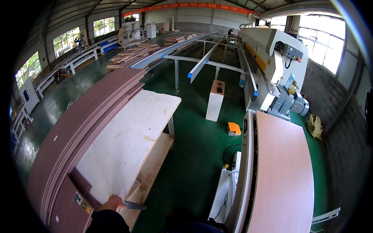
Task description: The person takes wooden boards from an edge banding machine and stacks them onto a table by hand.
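Note:
My left hand (114, 202), in a dark sleeve, is closed at the near edge of a white-topped worktable (128, 128). A short, flat grey strip (135, 206) sticks out from it to the right; I cannot make out its exact kind. Just left of the hand lies a brown board (72, 207) with small stickers on it. Beyond that a stack of long brown boards (77, 128) covers the table's left side. My right hand is not in view.
To the right, a pale wood-coloured panel (283, 174) lies along a long machine (268, 58) with a motor (291, 104). An orange foot pedal (234, 129) and a white box stand (215, 101) are on the green floor. Metal rails (206, 60) and wood piles (134, 54) lie farther off.

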Tool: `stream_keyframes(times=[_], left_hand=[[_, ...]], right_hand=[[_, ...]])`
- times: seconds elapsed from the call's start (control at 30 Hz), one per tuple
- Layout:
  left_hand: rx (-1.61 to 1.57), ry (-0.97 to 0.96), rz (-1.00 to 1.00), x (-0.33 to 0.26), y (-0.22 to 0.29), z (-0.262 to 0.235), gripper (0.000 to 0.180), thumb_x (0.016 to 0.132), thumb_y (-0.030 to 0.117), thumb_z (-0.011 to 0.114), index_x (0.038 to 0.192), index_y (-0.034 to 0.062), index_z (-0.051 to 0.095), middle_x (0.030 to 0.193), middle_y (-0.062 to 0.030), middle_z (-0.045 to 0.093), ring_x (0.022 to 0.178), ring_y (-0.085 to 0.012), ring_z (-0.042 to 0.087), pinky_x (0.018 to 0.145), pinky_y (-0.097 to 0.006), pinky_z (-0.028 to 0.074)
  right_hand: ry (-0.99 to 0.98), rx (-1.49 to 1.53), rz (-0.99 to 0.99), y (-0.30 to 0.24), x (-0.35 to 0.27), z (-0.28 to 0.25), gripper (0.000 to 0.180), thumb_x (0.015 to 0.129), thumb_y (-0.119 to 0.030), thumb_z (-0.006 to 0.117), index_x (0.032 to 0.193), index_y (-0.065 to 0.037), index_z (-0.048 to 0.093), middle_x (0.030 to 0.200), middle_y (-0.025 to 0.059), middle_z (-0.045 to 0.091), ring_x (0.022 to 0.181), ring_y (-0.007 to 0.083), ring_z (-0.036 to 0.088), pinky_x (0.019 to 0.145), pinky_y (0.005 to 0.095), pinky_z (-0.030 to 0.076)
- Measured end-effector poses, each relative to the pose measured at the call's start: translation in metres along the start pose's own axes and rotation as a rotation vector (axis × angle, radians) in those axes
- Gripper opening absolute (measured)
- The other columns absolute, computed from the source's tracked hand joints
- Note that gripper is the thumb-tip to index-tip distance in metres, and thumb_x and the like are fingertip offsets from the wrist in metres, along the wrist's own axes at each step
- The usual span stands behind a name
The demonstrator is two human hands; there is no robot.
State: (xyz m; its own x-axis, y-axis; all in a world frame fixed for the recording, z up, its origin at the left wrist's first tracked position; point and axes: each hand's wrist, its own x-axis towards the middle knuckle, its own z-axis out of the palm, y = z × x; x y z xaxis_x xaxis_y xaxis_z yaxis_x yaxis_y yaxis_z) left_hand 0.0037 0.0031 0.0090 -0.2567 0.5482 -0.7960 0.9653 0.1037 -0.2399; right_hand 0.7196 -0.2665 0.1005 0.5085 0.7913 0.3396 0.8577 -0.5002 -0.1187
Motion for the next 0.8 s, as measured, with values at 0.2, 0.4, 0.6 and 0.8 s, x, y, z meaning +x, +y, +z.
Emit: stream_keyframes(times=[0.2, 0.4, 0.6, 0.8], left_hand=[[0.005, -0.039, -0.006, -0.001, 0.002, -0.003, 0.067, 0.075, 0.063, 0.056, 0.110, 0.0077, 0.067, 0.116, -0.0155, 0.063, 0.112, -0.0321, 0.057, 0.094, -0.041, 0.045], [0.012, -0.044, 0.010, -0.001, 0.002, -0.003, 0.067, 0.076, 0.064, 0.055, 0.109, 0.0071, 0.068, 0.115, -0.0161, 0.063, 0.112, -0.0326, 0.056, 0.094, -0.042, 0.045], [0.010, 0.009, 0.025, 0.001, -0.002, 0.003, 0.059, 0.075, 0.062, 0.055, 0.097, 0.0101, 0.072, 0.107, -0.0170, 0.065, 0.104, -0.0340, 0.060, 0.089, -0.042, 0.048], [0.010, 0.084, 0.036, 0.007, -0.003, 0.010, 0.054, 0.074, 0.061, 0.057, 0.087, 0.0121, 0.075, 0.099, -0.0180, 0.067, 0.097, -0.0350, 0.063, 0.085, -0.043, 0.050]], right_hand=[[0.000, 0.001, -0.009, -0.001, 0.000, -0.002, 0.029, 0.083, -0.016, 0.058, 0.110, -0.005, 0.058, 0.113, 0.0224, 0.057, 0.103, 0.0406, 0.052, 0.092, 0.0531, 0.038], [0.003, 0.026, -0.004, 0.004, -0.003, 0.004, 0.031, 0.083, -0.018, 0.057, 0.111, -0.004, 0.058, 0.115, 0.0229, 0.056, 0.105, 0.0407, 0.051, 0.093, 0.0537, 0.036], [-0.052, 0.039, 0.008, 0.010, -0.006, 0.004, 0.034, 0.083, -0.020, 0.057, 0.114, -0.005, 0.056, 0.118, 0.0229, 0.055, 0.108, 0.0410, 0.049, 0.098, 0.0543, 0.031], [-0.061, 0.052, 0.011, 0.006, -0.004, 0.001, 0.035, 0.084, -0.019, 0.057, 0.115, -0.005, 0.055, 0.119, 0.0231, 0.054, 0.108, 0.0414, 0.049, 0.097, 0.0542, 0.032]])
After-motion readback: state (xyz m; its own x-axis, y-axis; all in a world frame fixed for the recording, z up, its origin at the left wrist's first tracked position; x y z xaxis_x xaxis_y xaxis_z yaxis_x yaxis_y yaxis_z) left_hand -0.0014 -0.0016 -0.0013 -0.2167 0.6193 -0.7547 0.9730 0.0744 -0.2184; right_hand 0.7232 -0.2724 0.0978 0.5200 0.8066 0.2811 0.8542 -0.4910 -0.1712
